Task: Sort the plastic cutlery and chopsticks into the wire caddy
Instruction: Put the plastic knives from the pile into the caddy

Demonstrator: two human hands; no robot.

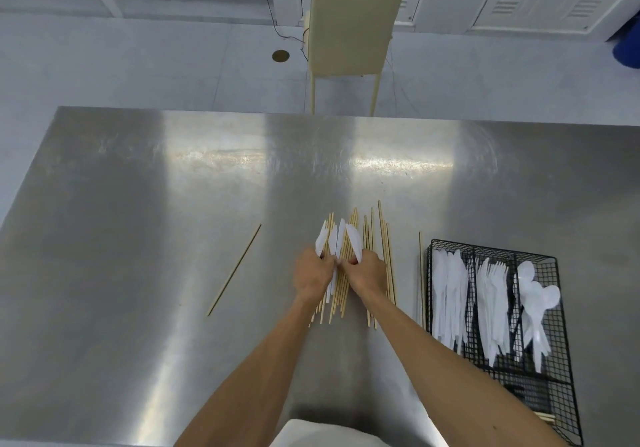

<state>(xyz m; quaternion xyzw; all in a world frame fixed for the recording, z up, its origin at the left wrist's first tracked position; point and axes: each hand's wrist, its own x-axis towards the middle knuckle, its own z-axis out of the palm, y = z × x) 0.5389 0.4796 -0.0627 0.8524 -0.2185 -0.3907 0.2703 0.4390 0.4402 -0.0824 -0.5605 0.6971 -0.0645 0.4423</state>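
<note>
A: Looking at the pile, which way do the pieces lie?

B: The chopsticks (377,259) and white knives (341,238) run near-to-far on the tabletop (138,204), tips pointing away. Both hands sit on the pile's near-middle. The left hand (311,273) is pinched closed on a few knives; the right hand (369,271) is closed around one knife blade.

A: And the wire caddy (498,308)?

B: Off to the right, well apart from the pile, its slots running the same way. The right hand is nearer, so I'd judge it carries the knives across without turning them. One stray chopstick (235,268) lies slanted, left.
</note>
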